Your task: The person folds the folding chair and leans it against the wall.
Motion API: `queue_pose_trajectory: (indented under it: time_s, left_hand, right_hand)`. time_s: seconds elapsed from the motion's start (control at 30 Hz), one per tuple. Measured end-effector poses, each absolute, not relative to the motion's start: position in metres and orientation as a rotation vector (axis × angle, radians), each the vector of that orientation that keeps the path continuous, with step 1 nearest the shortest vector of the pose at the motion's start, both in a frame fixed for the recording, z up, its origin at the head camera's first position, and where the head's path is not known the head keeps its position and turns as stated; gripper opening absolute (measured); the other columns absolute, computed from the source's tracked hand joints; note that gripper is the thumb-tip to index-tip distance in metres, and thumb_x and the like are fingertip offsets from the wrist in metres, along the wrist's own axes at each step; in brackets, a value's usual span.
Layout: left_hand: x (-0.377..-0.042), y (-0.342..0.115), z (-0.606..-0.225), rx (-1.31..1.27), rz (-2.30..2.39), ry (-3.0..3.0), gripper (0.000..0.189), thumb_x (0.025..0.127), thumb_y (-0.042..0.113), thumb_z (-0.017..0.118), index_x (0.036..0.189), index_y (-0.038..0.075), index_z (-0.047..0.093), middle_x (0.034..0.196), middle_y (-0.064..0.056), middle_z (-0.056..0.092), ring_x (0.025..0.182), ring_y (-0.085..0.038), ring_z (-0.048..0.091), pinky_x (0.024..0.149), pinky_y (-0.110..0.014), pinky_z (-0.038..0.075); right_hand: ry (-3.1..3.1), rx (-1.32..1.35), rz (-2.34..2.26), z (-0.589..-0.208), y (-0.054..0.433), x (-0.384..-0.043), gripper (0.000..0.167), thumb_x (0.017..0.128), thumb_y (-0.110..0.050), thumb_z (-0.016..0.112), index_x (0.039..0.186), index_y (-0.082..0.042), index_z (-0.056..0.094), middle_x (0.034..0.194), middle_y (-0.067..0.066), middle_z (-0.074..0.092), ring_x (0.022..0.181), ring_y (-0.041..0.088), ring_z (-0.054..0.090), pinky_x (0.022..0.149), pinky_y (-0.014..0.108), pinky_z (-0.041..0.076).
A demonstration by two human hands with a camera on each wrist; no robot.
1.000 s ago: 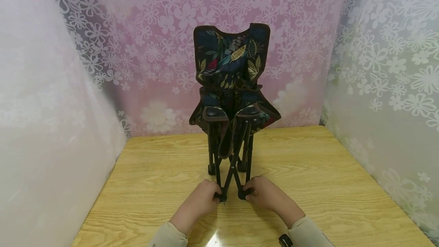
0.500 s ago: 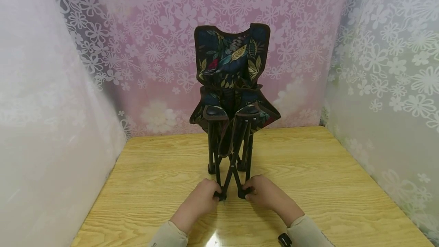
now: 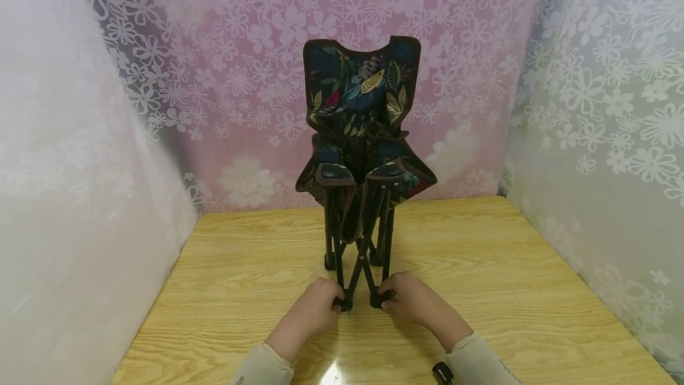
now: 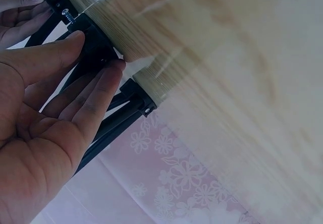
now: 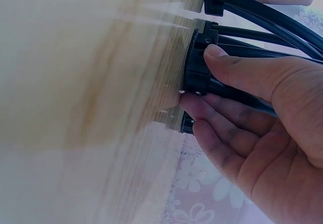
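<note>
A small folding camp chair (image 3: pixel 363 85) with dark leaf-print fabric stands upright and partly folded on the table. Its crossed black legs are close together and the seat cloth sags between them. My left hand (image 3: pixel 315 308) pinches the front left foot (image 4: pixel 96 45) between thumb and fingers. A small screw (image 4: pixel 67 16) sticks out beside that foot in the left wrist view. At the front right foot (image 5: pixel 194 70), my right hand (image 3: pixel 410 299) has its thumb on one side and fingers on the other. A narrow gap separates the two front feet.
The wood-grain table (image 3: pixel 240 278) extends on both sides of the chair. Behind is a pink flowered backdrop (image 3: pixel 240 76); pale sheets (image 3: pixel 598 135) stand at left and right. A small black object (image 3: pixel 442 373) lies by the right sleeve.
The chair's front feet and both hands have shifted very slightly away from me. Both grips look the same.
</note>
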State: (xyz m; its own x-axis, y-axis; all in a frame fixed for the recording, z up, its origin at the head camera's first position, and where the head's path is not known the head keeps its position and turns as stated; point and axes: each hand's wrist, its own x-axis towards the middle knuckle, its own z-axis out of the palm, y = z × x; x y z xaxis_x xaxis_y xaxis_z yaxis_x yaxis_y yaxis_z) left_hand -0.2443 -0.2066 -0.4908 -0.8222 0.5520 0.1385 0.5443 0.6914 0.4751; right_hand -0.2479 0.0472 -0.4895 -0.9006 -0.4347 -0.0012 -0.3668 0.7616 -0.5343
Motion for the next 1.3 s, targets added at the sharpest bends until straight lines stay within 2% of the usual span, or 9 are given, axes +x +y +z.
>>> queue_pose_trajectory:
  time_s: [1.3]
  left_hand:
    - [-0.2435, -0.2037, -0.4885, 0.892, 0.774, 2.891, 0.018, 0.087, -0.008, 0.076, 0.103, -0.002, 0.081, 0.106, -0.015, 0.080, 0.100, -0.030, 0.077, 0.082, -0.034, 0.065]
  right_hand:
    - [2.832, -0.656, -0.813, -0.4903, 0.0473, -0.2497, 0.022, 0.089, -0.005, 0.084, 0.111, 0.001, 0.080, 0.114, 0.017, 0.077, 0.098, 0.028, 0.074, 0.082, 0.048, 0.064]
